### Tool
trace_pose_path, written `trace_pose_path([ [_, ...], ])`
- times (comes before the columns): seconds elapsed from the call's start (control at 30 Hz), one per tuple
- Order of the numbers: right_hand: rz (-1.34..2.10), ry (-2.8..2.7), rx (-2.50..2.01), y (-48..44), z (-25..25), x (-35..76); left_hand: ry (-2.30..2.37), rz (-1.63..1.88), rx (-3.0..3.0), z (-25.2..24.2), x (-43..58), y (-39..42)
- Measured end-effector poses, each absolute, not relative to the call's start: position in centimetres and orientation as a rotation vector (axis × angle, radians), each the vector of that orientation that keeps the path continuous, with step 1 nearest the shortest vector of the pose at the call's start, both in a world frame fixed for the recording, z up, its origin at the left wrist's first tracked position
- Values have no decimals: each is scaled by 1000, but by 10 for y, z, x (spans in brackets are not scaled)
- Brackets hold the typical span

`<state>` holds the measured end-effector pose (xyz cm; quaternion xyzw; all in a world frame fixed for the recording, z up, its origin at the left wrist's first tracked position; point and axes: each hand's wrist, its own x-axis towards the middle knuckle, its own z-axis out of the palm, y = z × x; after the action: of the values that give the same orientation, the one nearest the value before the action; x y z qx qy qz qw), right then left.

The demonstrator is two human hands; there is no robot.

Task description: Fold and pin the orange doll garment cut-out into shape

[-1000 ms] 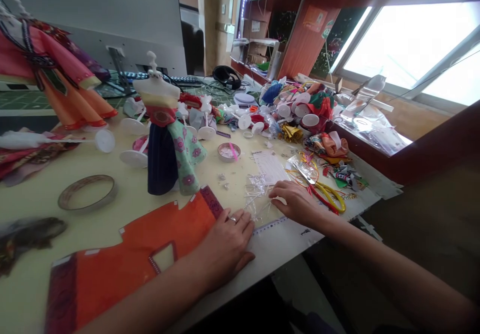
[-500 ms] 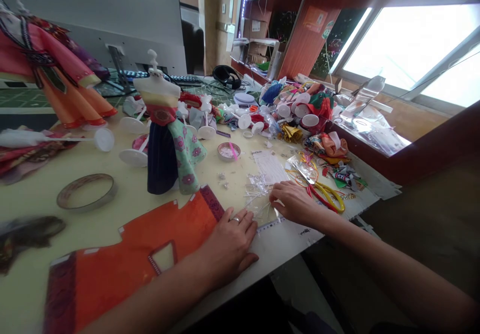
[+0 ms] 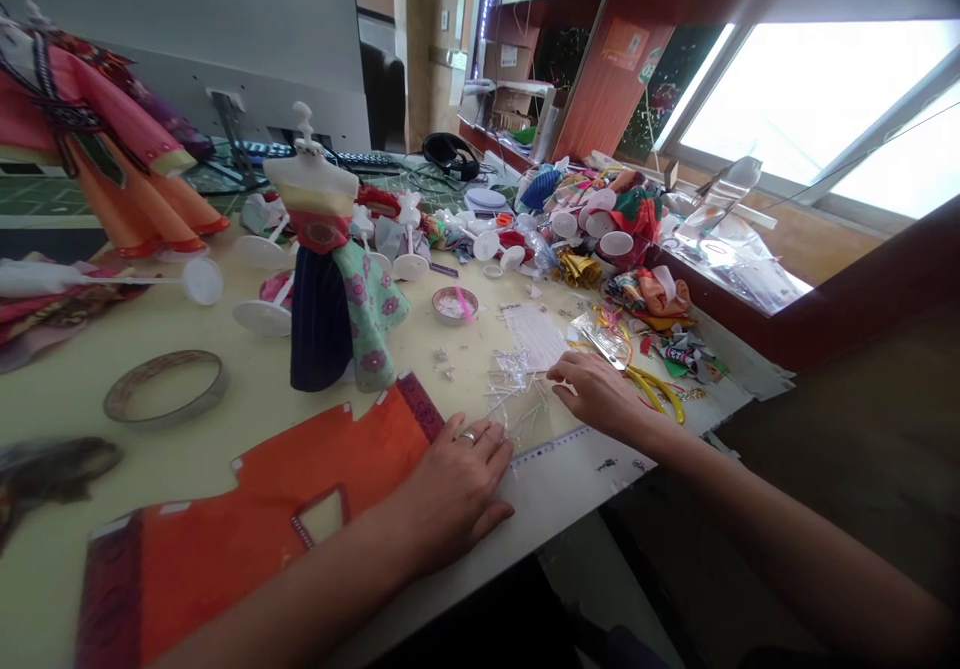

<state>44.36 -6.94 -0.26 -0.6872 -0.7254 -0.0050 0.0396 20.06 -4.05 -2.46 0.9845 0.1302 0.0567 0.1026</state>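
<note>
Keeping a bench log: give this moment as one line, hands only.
left hand: on orange cut-out | right hand: by clear plastic bits

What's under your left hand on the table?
The left hand rests on the edge of the orange garment cut-out, beside a white ruler. The palm covers what lies directly beneath, so whether the ruler runs under it cannot be seen.

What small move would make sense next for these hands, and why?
Probably the right hand should slide the tangle of clear plastic strands away, since they lie by the white ruler near the left hand, which presses the flat orange sheet down.
</note>
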Motion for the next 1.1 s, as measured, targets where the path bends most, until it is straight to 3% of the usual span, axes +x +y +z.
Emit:
trace_pose_path([
  [0.43,1,-2197,-2014,-76,-1,435,320,190,2902,-21,198,-39],
  [0.83,64,-2497,-1693,-102,-10,414,375,174,3020,-23,200,-57],
  [1.1,20,-2484,-1645,-104,-20,418,166,582,3158,-42,211,-130],
])
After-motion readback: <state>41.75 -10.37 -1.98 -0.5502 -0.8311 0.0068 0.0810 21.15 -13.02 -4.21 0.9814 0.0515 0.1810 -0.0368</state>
